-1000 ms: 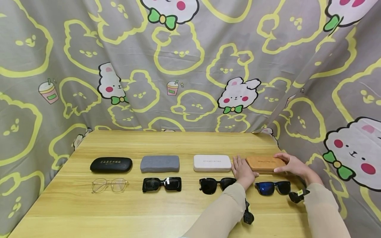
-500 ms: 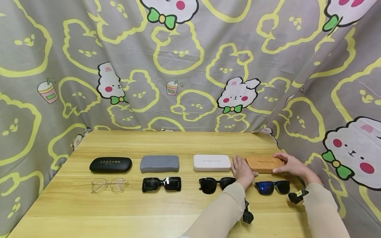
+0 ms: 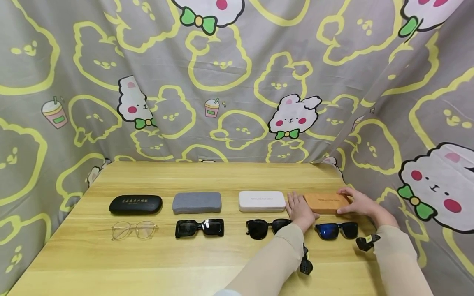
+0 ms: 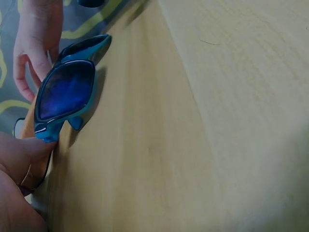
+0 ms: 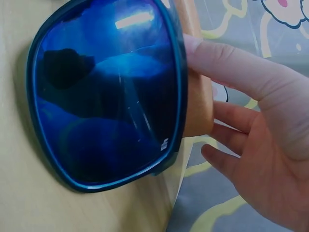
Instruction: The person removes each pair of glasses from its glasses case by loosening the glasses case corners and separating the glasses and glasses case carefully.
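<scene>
An orange glasses case (image 3: 326, 203) lies at the right end of a row of cases. My right hand (image 3: 359, 203) grips its right end, thumb at the front and fingers behind, as the right wrist view also shows. Between the white glasses case (image 3: 261, 201) and the orange one, my left hand (image 3: 300, 210) lies with fingers straight and spread, its thumb at the orange case's lower left front. Blue-lensed sunglasses (image 3: 337, 231) stand just in front of the orange case. They cover part of it in both wrist views. The left forearm partly covers black sunglasses (image 3: 258, 229).
Farther left on the wooden table (image 3: 148, 267) lie a grey glasses case (image 3: 197, 202) and a black glasses case (image 3: 135, 204). Rectangular black sunglasses (image 3: 200, 228) and thin-framed eyeglasses (image 3: 134, 230) lie before them. A patterned curtain (image 3: 229, 135) hangs behind and at both sides.
The head view has shifted slightly, so everything appears a little farther left and up. Both hands stay at the orange case, with no clear movement of the case or glasses.
</scene>
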Demonstrator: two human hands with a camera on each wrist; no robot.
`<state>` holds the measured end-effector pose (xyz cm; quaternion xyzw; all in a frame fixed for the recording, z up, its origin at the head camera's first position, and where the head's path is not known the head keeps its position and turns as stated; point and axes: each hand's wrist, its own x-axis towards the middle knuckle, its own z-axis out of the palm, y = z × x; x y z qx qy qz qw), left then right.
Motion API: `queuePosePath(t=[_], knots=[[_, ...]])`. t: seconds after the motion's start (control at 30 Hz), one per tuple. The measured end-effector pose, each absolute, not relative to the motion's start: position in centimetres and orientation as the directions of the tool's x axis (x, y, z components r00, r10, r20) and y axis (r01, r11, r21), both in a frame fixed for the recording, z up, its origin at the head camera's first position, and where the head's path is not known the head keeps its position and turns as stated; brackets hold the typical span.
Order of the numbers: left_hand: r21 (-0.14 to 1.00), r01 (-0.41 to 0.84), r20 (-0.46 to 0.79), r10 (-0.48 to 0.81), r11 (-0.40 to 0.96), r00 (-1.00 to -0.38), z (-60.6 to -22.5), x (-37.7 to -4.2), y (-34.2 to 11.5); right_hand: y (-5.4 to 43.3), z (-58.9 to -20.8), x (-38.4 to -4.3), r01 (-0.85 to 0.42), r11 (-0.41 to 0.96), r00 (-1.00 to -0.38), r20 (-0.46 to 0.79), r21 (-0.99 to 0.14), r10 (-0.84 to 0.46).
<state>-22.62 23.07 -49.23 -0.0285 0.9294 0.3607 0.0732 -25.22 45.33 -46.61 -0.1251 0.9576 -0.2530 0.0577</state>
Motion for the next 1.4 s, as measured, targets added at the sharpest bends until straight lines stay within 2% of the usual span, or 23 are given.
queuePosePath(t=[0.2,0.5,0.73,0.97,1.4], knots=[[0.656,-0.133,-0.213,0.013,0.743,-0.977,-47.8,-22.8,22.7,45.1,-46.0,-25.3,-0.234,0.863,-0.957,-0.048,-0.448,-0.285],[0.744,-0.147,-0.227,0.04,0.652,-0.973,-46.4,-22.9,22.3,44.2,-44.4,-24.9,-0.199,0.881,-0.965,-0.071,-0.429,-0.253],[0.798,-0.086,-0.173,0.09,0.596,-0.981,-44.5,-23.0,20.5,43.2,-43.2,-24.2,-0.194,0.893,-0.973,-0.033,-0.407,-0.227],[0.892,-0.032,-0.112,0.154,0.451,-0.982,-42.7,-23.0,18.0,41.8,-42.1,-23.5,-0.194,0.889,-0.978,0.008,-0.414,-0.21],[0.919,0.074,0.006,0.173,0.388,-0.985,-41.0,-22.7,12.3,38.1,-40.0,-22.0,-0.201,0.92,-0.976,0.144,-0.336,-0.161]])
